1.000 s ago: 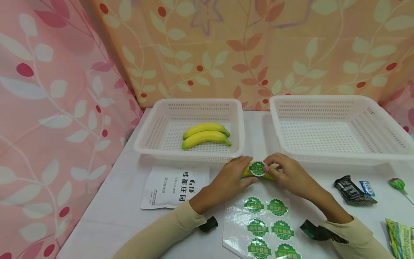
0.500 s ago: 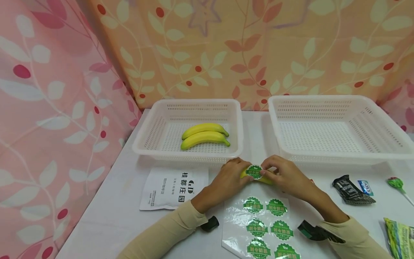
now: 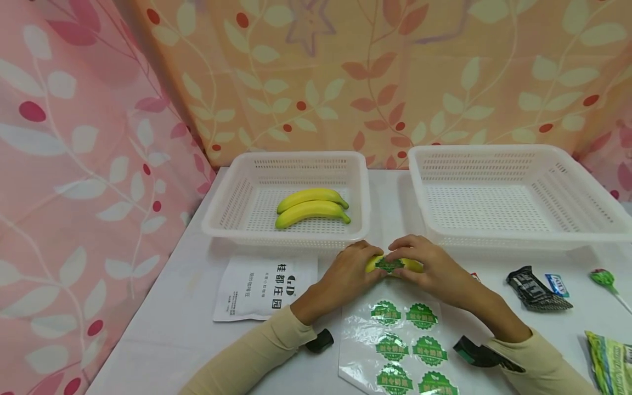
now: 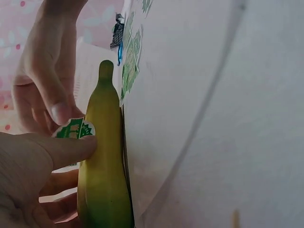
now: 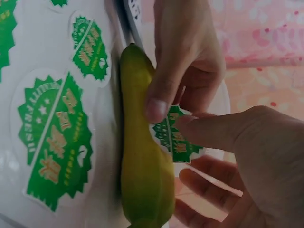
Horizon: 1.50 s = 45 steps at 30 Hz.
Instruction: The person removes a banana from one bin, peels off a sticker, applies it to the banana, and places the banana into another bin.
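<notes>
My left hand (image 3: 340, 282) grips a yellow banana (image 3: 413, 265) near one end, its thumb pressing a round green-and-white sticker (image 3: 389, 265) onto the peel. From the other side my right hand (image 3: 434, 271) has thumb and fingers at the sticker's edges. In the right wrist view, part of the sticker (image 5: 178, 142) stands out past the banana's (image 5: 142, 156) side, under the right thumb. Below the hands lies a sheet of matching stickers (image 3: 355, 351). Fingers hide some of the banana.
Two bananas (image 3: 313, 214) lie in the left white basket (image 3: 286, 236); another white basket (image 3: 518, 240) stands right. A white pouch (image 3: 242, 285) lies left. Rightward are a black wrapped snack (image 3: 533, 289), a small blue packet (image 3: 557, 285), a lollipop (image 3: 602, 277) and a green-yellow packet (image 3: 609, 362).
The sticker, earlier facing up in the right fingers' pinch, now lies flatter along the banana. My right hand has shifted slightly left; the left hand keeps its grip.
</notes>
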Tool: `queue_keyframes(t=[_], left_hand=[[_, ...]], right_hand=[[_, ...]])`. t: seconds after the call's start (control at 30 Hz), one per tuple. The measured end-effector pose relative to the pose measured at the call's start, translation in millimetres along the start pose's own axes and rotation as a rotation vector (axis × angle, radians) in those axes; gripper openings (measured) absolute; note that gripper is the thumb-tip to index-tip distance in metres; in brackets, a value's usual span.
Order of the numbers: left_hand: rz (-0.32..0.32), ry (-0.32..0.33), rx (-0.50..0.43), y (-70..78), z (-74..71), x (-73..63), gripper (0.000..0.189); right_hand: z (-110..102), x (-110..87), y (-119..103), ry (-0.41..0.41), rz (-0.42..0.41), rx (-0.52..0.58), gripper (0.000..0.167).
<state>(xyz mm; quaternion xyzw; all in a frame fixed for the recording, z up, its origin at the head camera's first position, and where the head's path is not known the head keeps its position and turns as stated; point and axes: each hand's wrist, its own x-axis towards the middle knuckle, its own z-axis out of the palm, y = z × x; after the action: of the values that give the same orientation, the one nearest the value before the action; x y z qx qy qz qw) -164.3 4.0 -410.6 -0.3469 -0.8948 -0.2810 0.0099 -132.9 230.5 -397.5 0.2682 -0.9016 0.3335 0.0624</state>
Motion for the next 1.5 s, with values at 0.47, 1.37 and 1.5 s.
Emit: queue_keyframes(t=[0.47, 1.37, 1.5], left_hand=[[0.014, -0.013, 0.056, -0.5, 2.0, 0.2, 0.042], [0.124, -0.048, 0.044, 22.9, -9.4, -1.0, 0.046], [0.201, -0.04, -0.037, 38.6, -19.0, 9.6, 0.045]], right_hand=[[9.3, 1.4, 5.9, -0.047, 0.092, -0.153, 0.034], [-18.5, -2.5, 2.0, -0.275, 0.238, -0.139, 0.051], [-26.7, -3.3, 6.1, -0.35, 0.284, -0.06, 0.041]])
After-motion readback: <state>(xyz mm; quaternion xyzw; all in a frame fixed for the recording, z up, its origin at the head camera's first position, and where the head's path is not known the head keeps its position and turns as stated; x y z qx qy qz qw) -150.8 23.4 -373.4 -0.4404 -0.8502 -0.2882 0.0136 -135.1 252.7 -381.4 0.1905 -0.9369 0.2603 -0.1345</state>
